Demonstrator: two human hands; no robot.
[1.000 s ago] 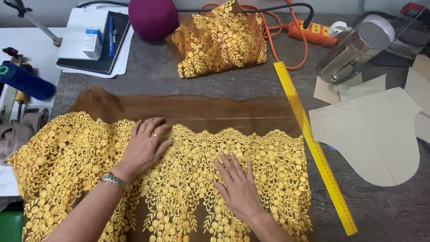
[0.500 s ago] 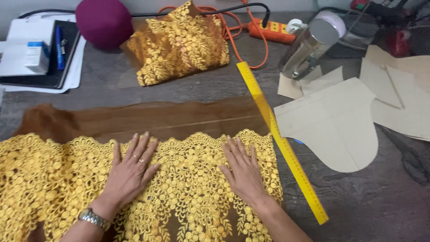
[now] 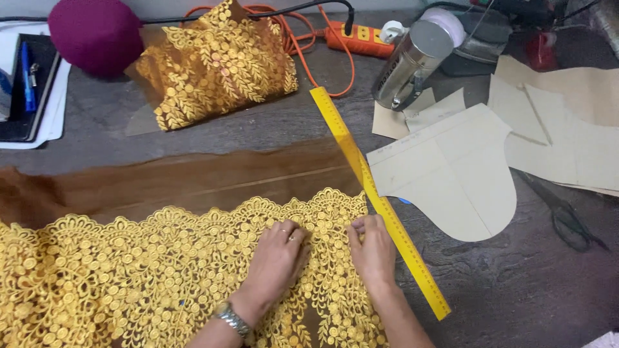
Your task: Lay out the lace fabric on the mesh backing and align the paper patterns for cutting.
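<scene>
A wide piece of yellow embroidered lace (image 3: 129, 277) lies over sheer brown fabric (image 3: 193, 180) on the grey table. My left hand (image 3: 277, 258) rests on the lace near its right end, fingers curled down onto it. My right hand (image 3: 372, 248) presses on the lace's right edge, fingers bent, right beside a long yellow ruler (image 3: 377, 200) that runs diagonally along that edge. Whether either hand pinches the lace is unclear.
A second folded piece of yellow lace (image 3: 216, 64) lies at the back. Paper pattern pieces (image 3: 451, 167) lie right of the ruler, with black scissors (image 3: 567, 216), a metal flask (image 3: 409, 64), an orange power strip (image 3: 358, 40), a maroon round cushion (image 3: 93, 29) and a notebook (image 3: 29, 90).
Both hands slid rightward over the lace and came closer together; their fingers went from spread flat to curled at the lace's right edge. The view shifted right.
</scene>
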